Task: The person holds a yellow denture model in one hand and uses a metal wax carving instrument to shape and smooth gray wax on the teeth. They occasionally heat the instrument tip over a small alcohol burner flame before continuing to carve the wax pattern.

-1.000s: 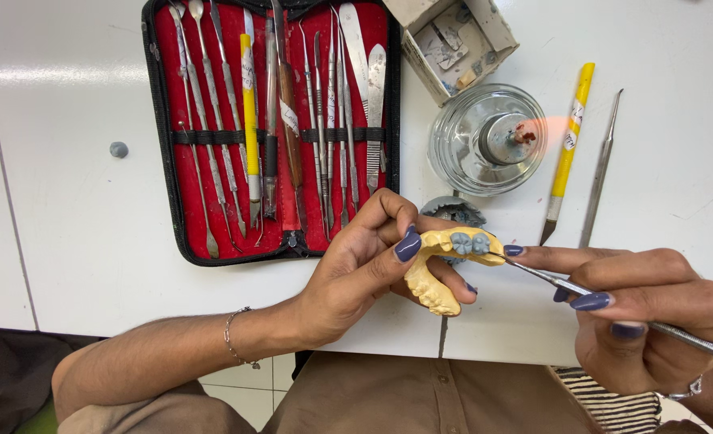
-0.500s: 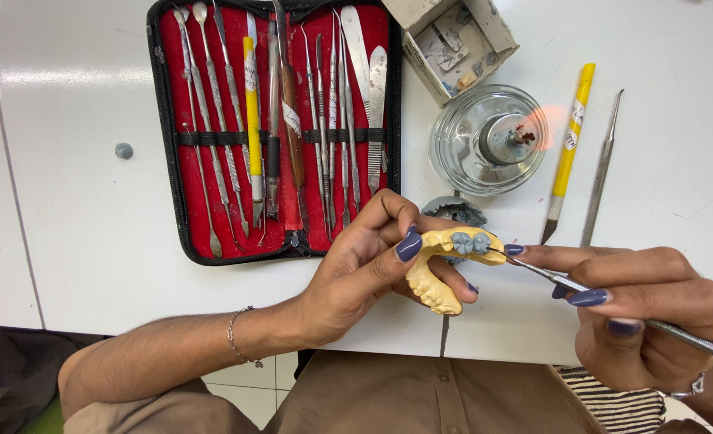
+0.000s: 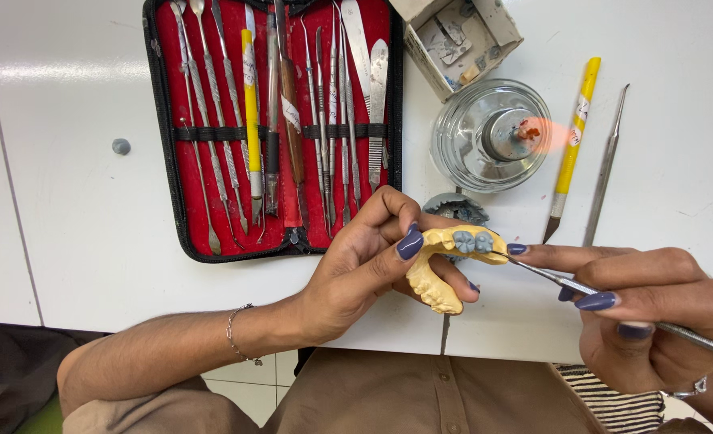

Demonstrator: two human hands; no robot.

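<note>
My left hand [image 3: 368, 265] grips a yellow dental cast [image 3: 441, 269] with two grey wax teeth on top, held above the white table's [image 3: 75, 201] front edge. My right hand [image 3: 653, 309] holds a thin metal carving tool [image 3: 581, 287] like a pen. Its tip touches the grey teeth on the cast's right side. My right index finger lies along the tool's shaft.
An open red-lined case [image 3: 280, 120] with several metal instruments lies behind my left hand. A lit glass spirit lamp [image 3: 493, 133], a small open box [image 3: 461, 40], a yellow-handled tool [image 3: 573, 145], a metal probe [image 3: 605, 169] and a grey wax lump [image 3: 121, 146] lie on the table.
</note>
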